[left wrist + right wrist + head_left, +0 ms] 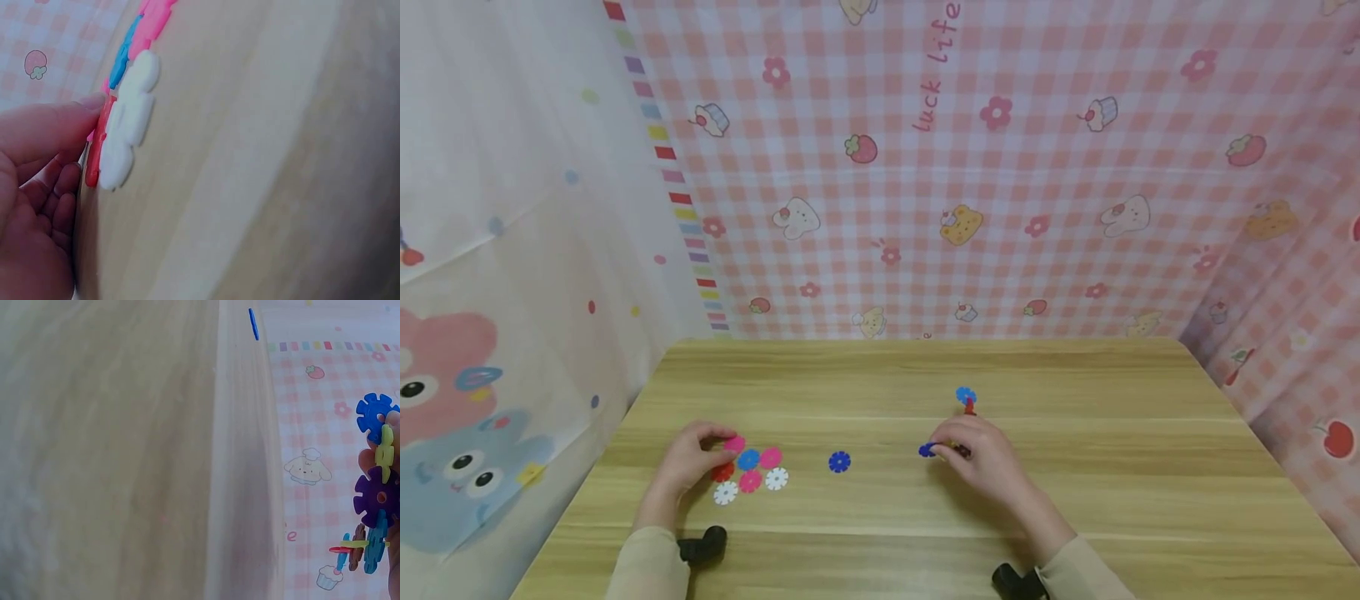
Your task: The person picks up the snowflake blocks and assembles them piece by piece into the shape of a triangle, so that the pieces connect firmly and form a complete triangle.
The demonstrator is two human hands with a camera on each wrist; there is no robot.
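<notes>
Wood-grain table (850, 554) — colourful discs (745, 458) bunched toward nine o'clock, one dark-blue disc (839, 462) at their three o'clock.

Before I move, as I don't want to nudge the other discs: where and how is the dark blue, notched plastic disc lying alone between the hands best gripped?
I'd pinch the dark blue disc by opposite edges of its notched rim, coming from above: it lies flat on the wood-grain table, so only a thin edge stands up, and bare tabletop around it leaves room.
</notes>
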